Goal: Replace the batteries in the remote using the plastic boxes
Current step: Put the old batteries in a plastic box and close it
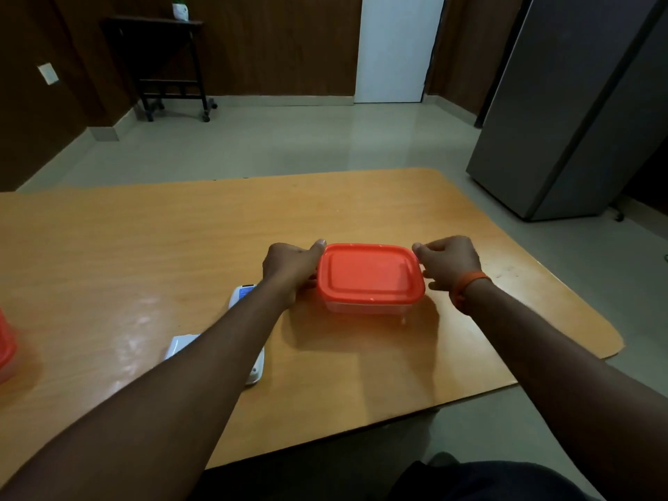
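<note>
Orange lid (368,273) sits fully pressed on a clear plastic box (365,307), mid counter (144,247), w/ both hands on it. Left hand (289,267) wraps the left end, thumb up at the far left corner of the lid; right hand (448,263) pinches the right rim w/ fingertips. So left grip is clasped on the box, right grip is nipped onto the lid edge.

Step in hand looks like opening the box. Best way, I'd judge: left hand pins the base down hard, right peels one corner of the lid up first, then works round the rim. Don't yank the whole lid at once, or the box may jump and spill.

Contents: can't tell. Walls are see-through but nothing shows inside from this angle; no batteries visible.

Remote (247,294) lies on the counter just left of the box, mostly hidden under the left forearm; white, pale label showing at its far end. A small white piece (180,345) lies near it, maybe its back cover, not sure. 2nd orange container (5,347) is cut off at the far left edge, well apart.
</note>
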